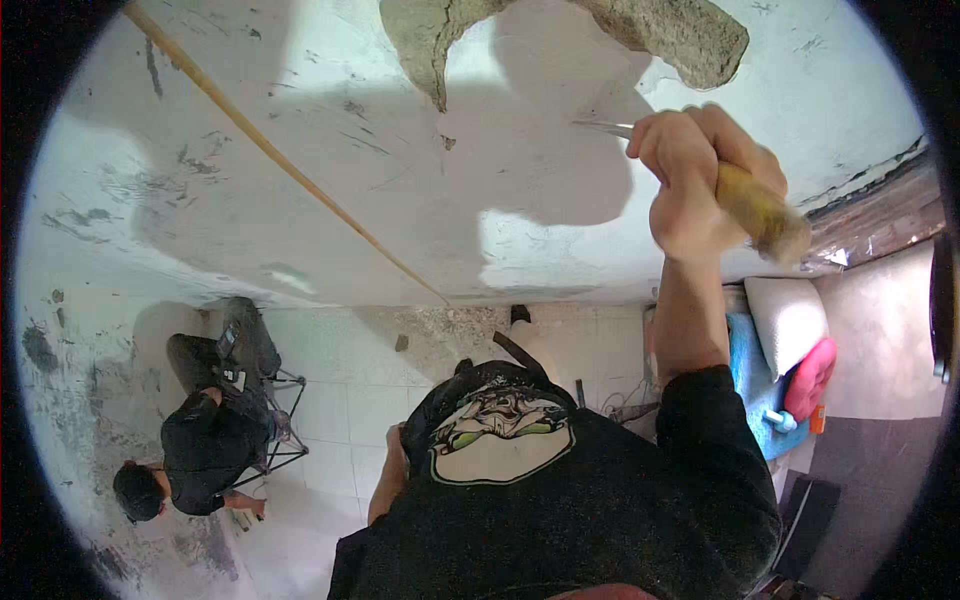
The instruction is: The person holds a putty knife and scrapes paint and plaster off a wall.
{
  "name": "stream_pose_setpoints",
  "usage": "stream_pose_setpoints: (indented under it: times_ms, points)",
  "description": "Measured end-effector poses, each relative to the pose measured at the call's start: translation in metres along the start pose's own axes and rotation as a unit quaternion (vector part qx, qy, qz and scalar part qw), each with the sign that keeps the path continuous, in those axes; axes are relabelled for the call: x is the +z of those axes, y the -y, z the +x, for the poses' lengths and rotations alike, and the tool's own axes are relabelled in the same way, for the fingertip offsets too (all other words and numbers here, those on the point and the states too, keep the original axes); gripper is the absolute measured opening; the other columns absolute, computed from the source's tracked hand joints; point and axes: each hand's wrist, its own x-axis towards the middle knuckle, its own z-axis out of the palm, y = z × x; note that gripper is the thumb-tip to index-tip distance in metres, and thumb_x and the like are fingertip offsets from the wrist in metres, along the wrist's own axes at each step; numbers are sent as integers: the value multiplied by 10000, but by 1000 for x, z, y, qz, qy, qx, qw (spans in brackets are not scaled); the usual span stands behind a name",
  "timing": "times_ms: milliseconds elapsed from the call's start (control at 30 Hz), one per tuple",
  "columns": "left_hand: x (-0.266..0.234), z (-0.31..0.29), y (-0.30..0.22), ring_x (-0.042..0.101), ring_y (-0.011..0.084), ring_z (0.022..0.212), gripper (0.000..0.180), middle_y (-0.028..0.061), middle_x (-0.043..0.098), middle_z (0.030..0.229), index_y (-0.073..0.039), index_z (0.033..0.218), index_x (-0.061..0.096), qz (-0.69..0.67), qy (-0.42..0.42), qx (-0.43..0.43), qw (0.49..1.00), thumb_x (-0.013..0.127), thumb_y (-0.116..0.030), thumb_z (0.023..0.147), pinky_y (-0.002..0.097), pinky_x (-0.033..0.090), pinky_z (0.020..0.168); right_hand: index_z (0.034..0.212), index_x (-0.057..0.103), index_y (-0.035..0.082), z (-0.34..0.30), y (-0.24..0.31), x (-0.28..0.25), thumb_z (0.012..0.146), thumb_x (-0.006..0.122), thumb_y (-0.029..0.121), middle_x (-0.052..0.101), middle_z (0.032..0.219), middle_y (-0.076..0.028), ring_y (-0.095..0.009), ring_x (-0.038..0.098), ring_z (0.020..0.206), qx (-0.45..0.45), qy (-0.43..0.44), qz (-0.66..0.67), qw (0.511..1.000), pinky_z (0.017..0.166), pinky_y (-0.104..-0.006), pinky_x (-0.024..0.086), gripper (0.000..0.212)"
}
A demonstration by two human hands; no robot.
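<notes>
Raised in front of the wall (pixel 560 185), my right hand (pixel 685 175) is closed around a hand tool with a yellow handle (pixel 750 205). Its thin metal blade (pixel 605 128) sticks out to the left and tapers to a narrow tip. Whether the tip touches the wall, I cannot tell. Above the blade, a curved patch of rough grey-brown wall (pixel 690 40) shows where the white surface is gone. My left hand (pixel 395 438) is low at my left side, mostly hidden by my black shirt, its fingers out of sight.
Crumbled debris (pixel 455 325) lies on the tiled floor at the wall's foot. A thin yellowish strip (pixel 270 150) slants across the wall. At left, a person (pixel 215 430) sits on a folding stool (pixel 290 425). A white pillow (pixel 787 322) and red cushion (pixel 812 378) lie at right.
</notes>
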Motion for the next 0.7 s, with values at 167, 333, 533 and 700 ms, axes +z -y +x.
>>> stream_pose_setpoints:
  times_ms: [167, 333, 533, 700]
  points:
    - [-5, -9, -7, 564, 242, 636, 198, 114, 580, 697, -37, 802, 597, -8, 0, -5, 1000, 571, -233, 788, 402, 446, 596, 654, 538, -30, -6, 7, 5, 810, 470, -62, 574, 568, -103, -147, 565, 520, 81, -32, 91, 992, 488, -226, 459, 174]
    - [-6, -11, -98, 559, 224, 626, 235, 105, 584, 754, -40, 942, 547, -265, -57, -213, 939, 580, -217, 791, 377, 452, 563, 631, 524, -40, -10, 7, 2, 788, 451, -58, 586, 586, -122, -165, 583, 534, -14, -60, 68, 996, 509, -257, 478, 175]
    - [4, -8, -44, 551, 221, 639, 146, 89, 561, 693, -61, 791, 609, -117, -8, -69, 991, 564, -198, 771, 389, 435, 556, 582, 440, -22, -6, 4, 11, 785, 399, -77, 469, 515, -78, -143, 464, 443, -31, -106, 115, 987, 457, -300, 469, 214]
    - [29, 5, -1, 571, 328, 625, 148, 124, 606, 694, -71, 760, 596, -29, -99, 114, 988, 621, -169, 652, 416, 438, 574, 564, 394, -17, -6, -4, 22, 747, 377, -123, 421, 496, -66, -148, 428, 432, 42, -54, 102, 992, 433, -311, 464, 213]
